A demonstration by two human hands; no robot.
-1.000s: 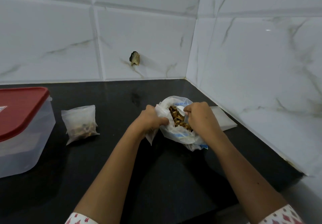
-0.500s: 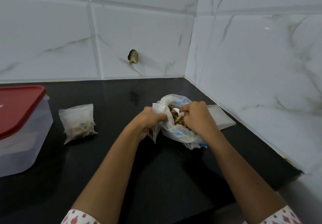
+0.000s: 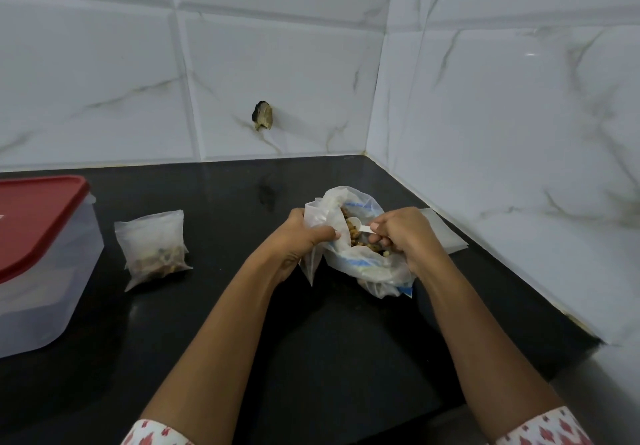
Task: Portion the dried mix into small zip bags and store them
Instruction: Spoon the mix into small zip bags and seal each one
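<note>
Crinkled clear bag [image 3: 372, 266], mid-frame, holds lumpy brown mix [image 3: 352, 236]. Left hand [image 3: 304, 238] grips its rim; right hand [image 3: 407, 233] pinches a white spoon [image 3: 358, 224]

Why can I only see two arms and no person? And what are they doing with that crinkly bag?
The camera sits on the person's head and looks down, so you see just what they see: their own arms and hands. The left hand grips the plastic at the mouth of the big plastic bag, holding it open. The right hand pinches a little white spoon that dips into the brown dried mix inside. Below is a black counter. To the left lies a small bag with some mix already in it, and further left stands a clear box with a red lid. By the right wall lies a flat pale sheet, perhaps spare bags; I can't tell.
</note>
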